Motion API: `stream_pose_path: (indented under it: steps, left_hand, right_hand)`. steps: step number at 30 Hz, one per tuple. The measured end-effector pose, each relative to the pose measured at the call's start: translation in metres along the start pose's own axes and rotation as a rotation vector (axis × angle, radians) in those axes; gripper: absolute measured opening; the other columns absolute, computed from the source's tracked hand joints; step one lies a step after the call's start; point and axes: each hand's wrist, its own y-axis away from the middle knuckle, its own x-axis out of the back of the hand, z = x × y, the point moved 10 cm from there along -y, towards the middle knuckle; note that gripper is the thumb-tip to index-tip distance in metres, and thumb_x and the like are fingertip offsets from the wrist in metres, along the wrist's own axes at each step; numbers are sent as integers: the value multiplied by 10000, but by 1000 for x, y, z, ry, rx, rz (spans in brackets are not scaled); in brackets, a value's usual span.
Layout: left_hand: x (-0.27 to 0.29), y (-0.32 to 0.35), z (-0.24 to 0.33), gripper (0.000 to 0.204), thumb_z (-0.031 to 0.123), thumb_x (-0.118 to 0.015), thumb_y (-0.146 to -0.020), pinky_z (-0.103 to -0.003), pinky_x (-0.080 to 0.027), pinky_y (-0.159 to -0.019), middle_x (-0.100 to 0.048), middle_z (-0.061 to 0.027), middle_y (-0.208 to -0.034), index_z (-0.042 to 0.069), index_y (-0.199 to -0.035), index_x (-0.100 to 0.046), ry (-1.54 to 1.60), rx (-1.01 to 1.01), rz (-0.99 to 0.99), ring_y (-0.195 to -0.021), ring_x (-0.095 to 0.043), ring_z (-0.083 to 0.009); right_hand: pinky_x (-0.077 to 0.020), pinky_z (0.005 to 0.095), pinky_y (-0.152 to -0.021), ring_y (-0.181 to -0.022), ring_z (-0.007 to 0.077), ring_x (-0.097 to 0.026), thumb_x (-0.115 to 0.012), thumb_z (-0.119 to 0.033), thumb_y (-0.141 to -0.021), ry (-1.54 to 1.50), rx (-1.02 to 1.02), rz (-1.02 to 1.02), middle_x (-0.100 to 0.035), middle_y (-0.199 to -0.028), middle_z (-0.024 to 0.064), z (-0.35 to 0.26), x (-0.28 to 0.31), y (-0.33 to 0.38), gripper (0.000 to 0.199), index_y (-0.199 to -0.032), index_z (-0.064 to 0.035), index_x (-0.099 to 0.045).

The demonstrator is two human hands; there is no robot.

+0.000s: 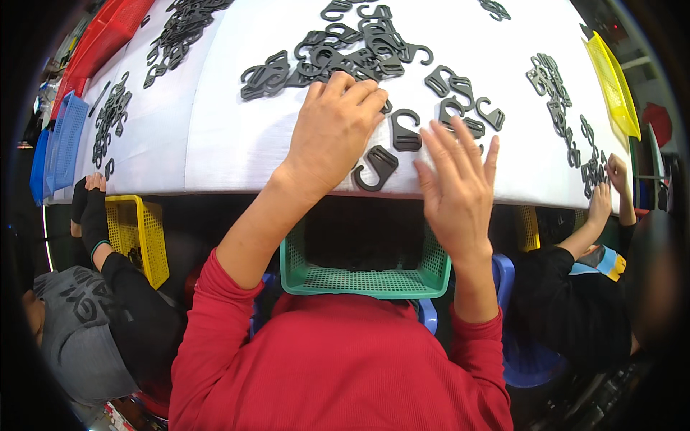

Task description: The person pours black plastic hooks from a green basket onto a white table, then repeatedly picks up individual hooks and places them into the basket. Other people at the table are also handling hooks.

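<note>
My left hand (338,128) reaches over the near edge of a heap of black plastic strap hooks (352,54). Its fingers are bent and close together; the tips are hidden, so what they grip cannot be made out. To its right my right hand (460,169) is open, fingers stretched and apart, with nothing visible in it. Between the hands lie a single hook (406,131) and, nearer the table edge, another hook (379,167). Several loose hooks (460,90) lie just beyond my right fingers, partly covered by them.
A green basket (363,284) sits below the white table (237,154), against my body. People work at both sides, with more hook piles (111,115) (557,100) before them. A red bin (100,47), blue basket (66,140) and yellow baskets (611,82) (147,237) stand around.
</note>
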Motion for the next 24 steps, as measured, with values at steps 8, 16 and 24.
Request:
stream_pose_path:
  steps: [8, 16, 24]
  left_hand:
    - [1, -2, 3, 268, 100, -724, -796, -364, -502, -818, -653, -83, -1056, 28, -1051, -683, 107, 11, 58, -953, -597, -254]
    - [11, -5, -12, 180, 31, -663, -852, -317, -527, -705, -691, -108, -958, 27, -1029, -697, 271, 122, 81, -831, -653, -229]
    - [20, -20, -8, 186, 112, -681, -845, -370, -508, -782, -689, -103, -1010, 41, -1016, -699, 247, 102, 131, -899, -624, -285]
  right_hand:
    - [-140, 606, -1149, -1261, 249, -520, -690, -186, -855, -13, -3, -32, -640, -1213, 45, 1, 4, 15, 293, -1136, -104, -677]
    - [-193, 584, -1141, -1234, 253, -536, -676, -141, -867, 110, -195, 74, -645, -1190, 40, 45, 23, 23, 259, -1122, -99, -681]
    - [-439, 427, -945, -1001, 283, -616, -665, -55, -833, -159, -144, 160, -680, -1038, 84, 70, 27, -12, 250, -1082, -69, -673]
